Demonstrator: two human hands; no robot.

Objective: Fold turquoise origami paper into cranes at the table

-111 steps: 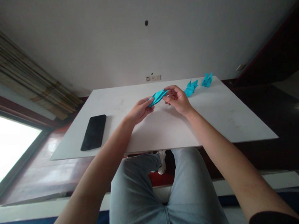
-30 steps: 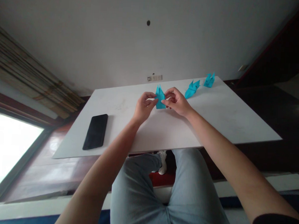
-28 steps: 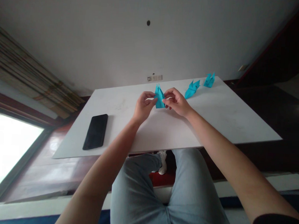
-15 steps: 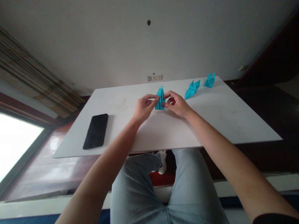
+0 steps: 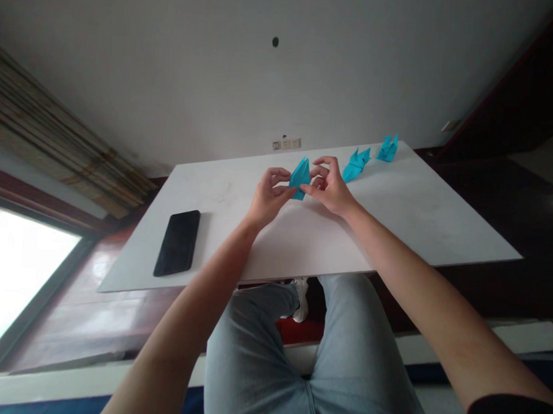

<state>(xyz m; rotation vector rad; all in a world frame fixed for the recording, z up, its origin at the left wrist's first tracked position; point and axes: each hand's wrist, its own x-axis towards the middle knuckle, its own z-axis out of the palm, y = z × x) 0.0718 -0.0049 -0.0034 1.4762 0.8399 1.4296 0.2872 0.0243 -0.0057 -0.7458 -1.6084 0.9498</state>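
Note:
A half-folded piece of blue paper [image 5: 300, 177] is held upright just above the white table [image 5: 396, 219], between both hands. My left hand [image 5: 268, 197] pinches its left side with thumb and fingertips. My right hand [image 5: 329, 186] pinches its right side, the other fingers curled above it. Two finished blue paper figures, one nearer [image 5: 355, 164] and one farther [image 5: 387, 148], stand on the table to the right of my right hand.
A black phone [image 5: 177, 242] lies face down near the table's left front edge. My knees in light jeans [image 5: 296, 356] sit under the table's front edge. A wall with a socket plate [image 5: 284, 144] runs behind the table.
Since 3.7 s ago the blue paper went from lying slanted between my hands to standing upright. In the last half second its top tilted right and my fingers spread a little.

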